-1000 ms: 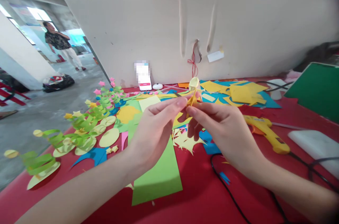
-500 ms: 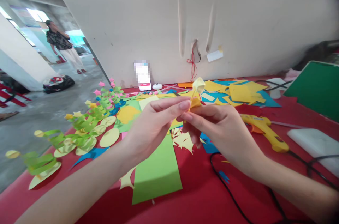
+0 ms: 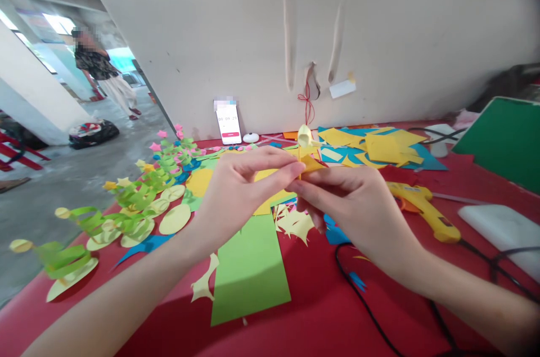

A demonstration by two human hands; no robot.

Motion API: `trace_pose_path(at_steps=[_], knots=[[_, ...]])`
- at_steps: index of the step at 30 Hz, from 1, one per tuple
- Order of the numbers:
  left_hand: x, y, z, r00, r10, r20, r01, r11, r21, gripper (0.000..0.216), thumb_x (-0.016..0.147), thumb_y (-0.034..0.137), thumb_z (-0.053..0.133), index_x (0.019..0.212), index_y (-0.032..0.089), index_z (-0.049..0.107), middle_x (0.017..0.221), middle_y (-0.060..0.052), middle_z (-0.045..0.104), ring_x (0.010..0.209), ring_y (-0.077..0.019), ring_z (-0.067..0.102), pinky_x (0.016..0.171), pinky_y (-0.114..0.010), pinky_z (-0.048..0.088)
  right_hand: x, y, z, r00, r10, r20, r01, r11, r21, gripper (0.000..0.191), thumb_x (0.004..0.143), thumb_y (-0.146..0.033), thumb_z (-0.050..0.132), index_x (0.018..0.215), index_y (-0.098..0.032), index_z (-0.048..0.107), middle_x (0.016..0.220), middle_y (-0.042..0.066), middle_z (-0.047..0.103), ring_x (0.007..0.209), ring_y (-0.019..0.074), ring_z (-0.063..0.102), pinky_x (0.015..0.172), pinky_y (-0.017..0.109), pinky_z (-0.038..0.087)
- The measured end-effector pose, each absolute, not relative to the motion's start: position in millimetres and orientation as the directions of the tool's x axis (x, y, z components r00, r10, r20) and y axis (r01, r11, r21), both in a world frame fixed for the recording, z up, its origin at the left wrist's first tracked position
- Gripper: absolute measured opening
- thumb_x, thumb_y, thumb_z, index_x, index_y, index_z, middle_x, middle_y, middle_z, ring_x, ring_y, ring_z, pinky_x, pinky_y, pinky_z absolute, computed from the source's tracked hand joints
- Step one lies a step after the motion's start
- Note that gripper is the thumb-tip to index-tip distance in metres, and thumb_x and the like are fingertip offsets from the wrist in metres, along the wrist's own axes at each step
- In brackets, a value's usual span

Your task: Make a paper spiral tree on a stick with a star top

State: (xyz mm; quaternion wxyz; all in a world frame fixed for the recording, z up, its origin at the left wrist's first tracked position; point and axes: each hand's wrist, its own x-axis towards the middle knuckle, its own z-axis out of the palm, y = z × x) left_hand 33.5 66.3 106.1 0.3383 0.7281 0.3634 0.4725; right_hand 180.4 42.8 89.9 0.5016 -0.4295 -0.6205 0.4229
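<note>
My left hand (image 3: 253, 182) and my right hand (image 3: 343, 197) meet at the middle of the view, fingertips pinched together. Between them stands a thin yellow stem topped by a pale yellow paper flower (image 3: 304, 136). A small darker yellow paper piece (image 3: 311, 165) sticks out at the fingertips, by the stem; its lower part is hidden by my fingers. Below the hands lie a light green paper sheet (image 3: 252, 272) and pale yellow paper scraps (image 3: 295, 223). To the right of my right hand rests a yellow glue gun (image 3: 422, 208).
Several green paper plants on pale oval bases (image 3: 175, 218) line the table's left side. A phone (image 3: 228, 123) leans against the white board (image 3: 236, 48). Yellow paper sheets (image 3: 388, 148) lie at the back right. A black cord (image 3: 367, 312) crosses the red tabletop. Someone (image 3: 99, 67) stands far left.
The paper flower has turned and shifted slightly left and down, its stem now more upright. Both hands keep their pinch. In the background the person's legs have moved.
</note>
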Motion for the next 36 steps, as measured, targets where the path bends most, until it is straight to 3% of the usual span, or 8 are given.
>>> trace_pose_path(at_steps=[5,9,14,18,23,27,30,36], knots=[[35,65,104,0.203,0.804,0.559,0.195,-0.593,0.781,0.013,0.074,0.018,0.063,0.069,0.024,0.073,0.073,0.002,0.068,0.070,-0.0148,0.059,0.063,-0.023,0.044,179,40,91,-0.128,0.944,0.303,0.165,0.321,-0.933,0.010,0.072,-0.023,0.065,0.066,-0.016,0.064,0.050,-0.004,0.055,0.038,0.0038,0.045,0.037,0.015,0.036],[34,69,101,0.147,0.831,0.537,0.155,-0.556,0.817,0.018,0.075,0.014,0.059,0.078,0.023,0.074,0.076,0.001,0.071,0.072,-0.0154,0.060,0.066,-0.024,0.045,178,36,95,-0.116,0.925,0.362,0.348,0.379,-0.857,0.015,0.075,-0.030,0.062,0.070,-0.017,0.066,0.051,-0.003,0.058,0.036,0.0042,0.044,0.036,0.017,0.035],[33,75,96,0.098,0.892,0.442,-0.022,-0.442,0.897,0.009,0.072,0.022,0.065,0.076,0.022,0.073,0.076,0.000,0.070,0.077,-0.0175,0.061,0.072,-0.028,0.046,182,22,101,-0.031,0.765,0.643,0.558,0.547,-0.624,0.018,0.077,-0.031,0.061,0.063,-0.020,0.063,0.045,-0.005,0.055,0.037,0.0048,0.042,0.035,0.018,0.034],[34,76,96,0.110,0.916,0.386,-0.171,-0.365,0.915,0.005,0.071,0.022,0.068,0.071,0.023,0.072,0.075,0.001,0.069,0.077,-0.0143,0.060,0.074,-0.026,0.046,187,20,104,0.025,0.633,0.774,0.601,0.609,-0.518,0.017,0.080,-0.028,0.058,0.064,-0.022,0.058,0.052,-0.004,0.057,0.047,0.0070,0.049,0.046,0.020,0.043],[36,74,100,0.147,0.935,0.324,-0.243,-0.283,0.928,0.005,0.072,0.020,0.068,0.069,0.022,0.072,0.073,0.002,0.069,0.075,-0.0120,0.061,0.075,-0.024,0.047,189,33,105,0.042,0.721,0.692,0.537,0.568,-0.624,0.008,0.077,-0.030,0.061,0.078,-0.022,0.062,0.073,-0.003,0.061,0.060,0.0085,0.051,0.053,0.022,0.045],[38,72,100,0.185,0.939,0.291,-0.309,-0.225,0.924,0.003,0.070,0.019,0.070,0.068,0.021,0.071,0.070,0.003,0.069,0.071,-0.0094,0.061,0.072,-0.021,0.047,188,35,107,-0.034,0.820,0.571,0.459,0.520,-0.720,0.011,0.075,-0.031,0.063,0.079,-0.021,0.065,0.068,-0.003,0.062,0.056,0.0078,0.051,0.049,0.021,0.042],[39,71,100,0.197,0.940,0.277,-0.340,-0.199,0.919,0.004,0.070,0.018,0.070,0.067,0.020,0.071,0.068,0.003,0.069,0.071,-0.0096,0.061,0.071,-0.021,0.047,188,34,107,-0.072,0.860,0.504,0.367,0.493,-0.789,0.017,0.081,-0.033,0.055,0.076,-0.022,0.067,0.063,-0.003,0.062,0.057,0.0084,0.054,0.048,0.020,0.040],[39,69,101,0.230,0.944,0.235,-0.382,-0.134,0.915,0.006,0.070,0.015,0.069,0.065,0.019,0.069,0.064,0.003,0.068,0.065,-0.0072,0.060,0.065,-0.017,0.047,189,36,103,-0.124,0.858,0.499,0.280,0.513,-0.812,0.019,0.084,-0.022,0.050,0.081,-0.025,0.069,0.067,-0.004,0.064,0.065,0.0102,0.059,0.053,0.019,0.044]])
